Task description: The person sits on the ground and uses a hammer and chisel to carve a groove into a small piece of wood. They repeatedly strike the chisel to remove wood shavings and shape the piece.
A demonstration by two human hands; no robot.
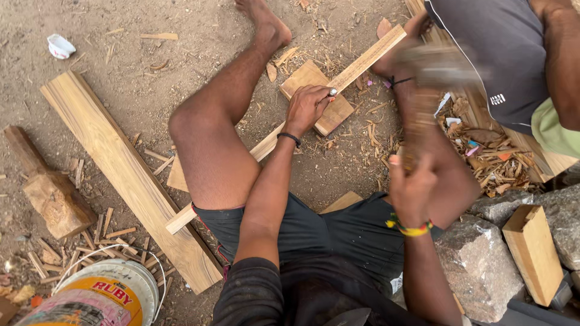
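Observation:
I sit on the dirt with a long thin wooden slat (pixel 362 60) running under my bent leg and across a square wooden block (pixel 302 78). My left hand (pixel 307 107) is closed around a chisel (pixel 331 92), whose metal end shows at the slat where it crosses the block. My right hand (pixel 412 184) grips the handle of a wooden mallet (pixel 432 69), raised and blurred by motion above and to the right of the block. The chisel's cutting edge is hidden by my fingers.
A wide plank (pixel 124 172) lies at left beside a rough log chunk (pixel 53 196) and wood chips. A plastic bucket (pixel 106 296) stands bottom left. Stones (pixel 477 265) and a wood block (pixel 534 253) sit at right. Another person (pixel 513 54) crouches top right over shavings (pixel 489 154).

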